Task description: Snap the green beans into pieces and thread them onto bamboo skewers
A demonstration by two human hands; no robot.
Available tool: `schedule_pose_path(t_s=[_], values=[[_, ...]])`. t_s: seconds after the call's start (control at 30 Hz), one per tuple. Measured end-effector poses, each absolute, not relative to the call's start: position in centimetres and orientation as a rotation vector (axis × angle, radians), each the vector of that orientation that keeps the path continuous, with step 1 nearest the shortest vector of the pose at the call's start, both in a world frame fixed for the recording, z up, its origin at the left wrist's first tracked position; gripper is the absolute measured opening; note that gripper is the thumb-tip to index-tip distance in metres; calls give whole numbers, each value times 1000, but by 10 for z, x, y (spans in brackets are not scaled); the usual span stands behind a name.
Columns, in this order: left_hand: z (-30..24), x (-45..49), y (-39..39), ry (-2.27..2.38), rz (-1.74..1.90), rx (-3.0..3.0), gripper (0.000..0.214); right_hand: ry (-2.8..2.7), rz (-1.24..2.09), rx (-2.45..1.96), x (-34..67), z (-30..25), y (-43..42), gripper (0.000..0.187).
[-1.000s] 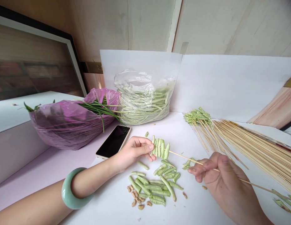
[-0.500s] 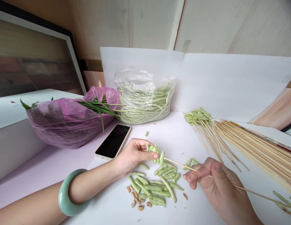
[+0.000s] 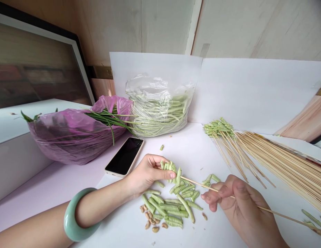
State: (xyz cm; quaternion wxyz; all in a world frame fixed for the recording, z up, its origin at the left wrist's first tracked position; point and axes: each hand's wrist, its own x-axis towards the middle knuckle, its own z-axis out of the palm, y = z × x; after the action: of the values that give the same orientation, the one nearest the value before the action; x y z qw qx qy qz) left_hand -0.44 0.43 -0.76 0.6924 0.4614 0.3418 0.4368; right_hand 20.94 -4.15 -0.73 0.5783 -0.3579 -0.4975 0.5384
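Note:
My left hand (image 3: 155,172) pinches a row of short green bean pieces (image 3: 170,167) threaded side by side on a thin wooden skewer (image 3: 196,183). A pale green bangle circles the left wrist. My right hand (image 3: 238,203) is closed around the same skewer further down, its shaft passing between the fingers and out to the lower right. Beneath and between the hands lies a loose pile of cut bean pieces (image 3: 173,206). Several brown bean seeds (image 3: 155,229) sit at the pile's near left side.
Behind the hands are a phone (image 3: 124,155), a purple bag (image 3: 80,137) of greens and a clear bag (image 3: 160,110) of long beans. At right, filled skewers (image 3: 218,126) lie beside a bundle of bare skewers (image 3: 281,158). A white board (image 3: 253,93) stands at the back.
My left hand and the threaded bean pieces have dipped very slightly. My right hand keeps nearly the same place on the skewer.

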Motion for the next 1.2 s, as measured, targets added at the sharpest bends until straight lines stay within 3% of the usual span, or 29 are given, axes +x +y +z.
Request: schedule_pose_path(t_s=[1.2], values=[[-12, -9, 14, 759, 1057, 1043, 19, -1276, 1213, -857, 228, -14, -21, 35]])
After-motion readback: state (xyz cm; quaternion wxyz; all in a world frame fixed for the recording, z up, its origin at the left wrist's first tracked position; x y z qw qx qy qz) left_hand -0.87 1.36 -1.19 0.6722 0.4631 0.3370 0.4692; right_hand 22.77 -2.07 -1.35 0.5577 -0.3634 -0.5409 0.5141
